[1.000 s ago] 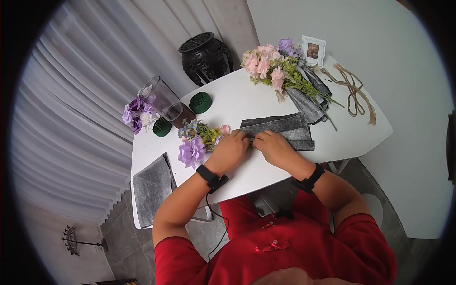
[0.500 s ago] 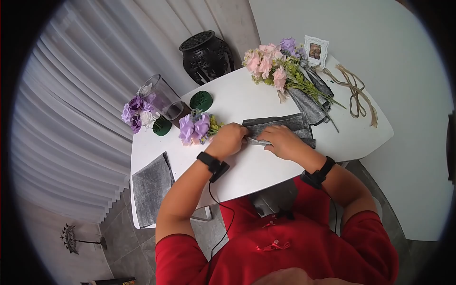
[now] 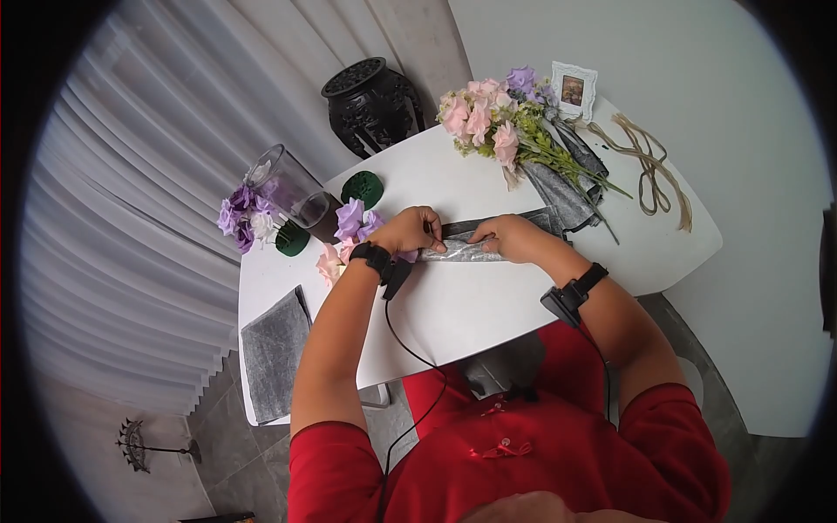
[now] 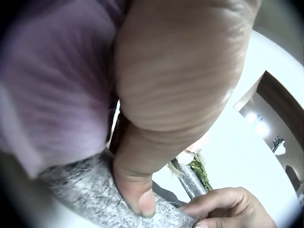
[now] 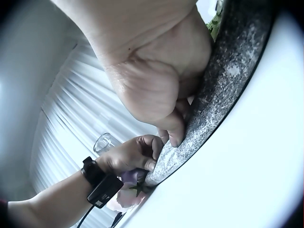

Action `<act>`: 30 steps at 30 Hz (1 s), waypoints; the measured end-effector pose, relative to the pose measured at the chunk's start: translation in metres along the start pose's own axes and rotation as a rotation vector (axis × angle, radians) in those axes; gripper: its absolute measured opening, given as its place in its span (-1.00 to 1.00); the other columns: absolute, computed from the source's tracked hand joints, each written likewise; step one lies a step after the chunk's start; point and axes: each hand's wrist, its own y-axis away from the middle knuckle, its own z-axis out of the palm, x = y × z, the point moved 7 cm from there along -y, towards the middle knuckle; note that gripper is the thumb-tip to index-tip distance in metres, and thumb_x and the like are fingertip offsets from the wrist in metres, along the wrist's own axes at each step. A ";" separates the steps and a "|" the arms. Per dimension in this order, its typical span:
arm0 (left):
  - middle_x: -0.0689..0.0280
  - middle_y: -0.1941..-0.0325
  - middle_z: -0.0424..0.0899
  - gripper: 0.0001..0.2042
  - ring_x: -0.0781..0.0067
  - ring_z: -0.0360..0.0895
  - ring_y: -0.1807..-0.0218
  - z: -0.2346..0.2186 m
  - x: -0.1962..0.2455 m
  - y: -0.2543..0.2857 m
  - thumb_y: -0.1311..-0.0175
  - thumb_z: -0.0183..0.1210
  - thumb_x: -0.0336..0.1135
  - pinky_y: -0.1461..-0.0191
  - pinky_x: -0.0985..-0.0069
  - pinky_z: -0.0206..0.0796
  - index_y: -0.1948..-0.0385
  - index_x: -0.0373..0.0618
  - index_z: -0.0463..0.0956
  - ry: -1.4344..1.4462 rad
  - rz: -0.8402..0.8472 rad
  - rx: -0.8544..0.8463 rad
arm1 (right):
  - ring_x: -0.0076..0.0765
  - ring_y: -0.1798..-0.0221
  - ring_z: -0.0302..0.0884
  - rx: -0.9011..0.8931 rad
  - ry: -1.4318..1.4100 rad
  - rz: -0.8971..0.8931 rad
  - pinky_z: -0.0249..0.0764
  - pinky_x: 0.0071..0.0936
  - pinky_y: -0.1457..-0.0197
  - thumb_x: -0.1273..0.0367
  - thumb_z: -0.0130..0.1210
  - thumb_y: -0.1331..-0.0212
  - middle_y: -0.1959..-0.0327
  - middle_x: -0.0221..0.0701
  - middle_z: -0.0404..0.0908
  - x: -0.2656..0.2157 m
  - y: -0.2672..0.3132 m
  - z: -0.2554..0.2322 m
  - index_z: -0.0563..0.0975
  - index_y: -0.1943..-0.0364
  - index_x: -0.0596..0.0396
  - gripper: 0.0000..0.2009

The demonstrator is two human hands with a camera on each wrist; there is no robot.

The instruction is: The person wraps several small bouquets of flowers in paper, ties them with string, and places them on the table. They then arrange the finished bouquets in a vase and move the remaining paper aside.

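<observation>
Between the left hand and the right hand, a long folded grey sheet shows a mottled, silvery-white surface. Both hands have a closed grip, thumb and fingers pinching its near edge. The worktop is smooth and white. Relative to the folded grey sheet, lilac blooms are left, a pink bouquet is beyond, and a black openwork stand and pleated pale curtain are beyond to the left.

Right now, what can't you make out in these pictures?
Stems of the lavender flowers: head view, hidden by the left hand.
Picture in the white frame: head view, too small.
Lavender petals: left wrist view, blurred, cut by the edge.
Base of clear vase: right wrist view, behind left hand.
</observation>
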 end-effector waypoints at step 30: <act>0.13 0.38 0.57 -0.84 0.10 0.52 0.22 0.017 0.058 0.039 -0.07 0.17 -0.32 0.15 0.26 0.36 0.38 -0.21 0.49 -0.589 0.255 0.456 | -0.01 0.20 0.55 0.196 0.472 -0.273 0.44 -0.20 0.12 0.47 0.15 0.03 0.37 -0.21 0.61 -0.013 -0.005 -0.011 0.58 0.33 0.12 -0.86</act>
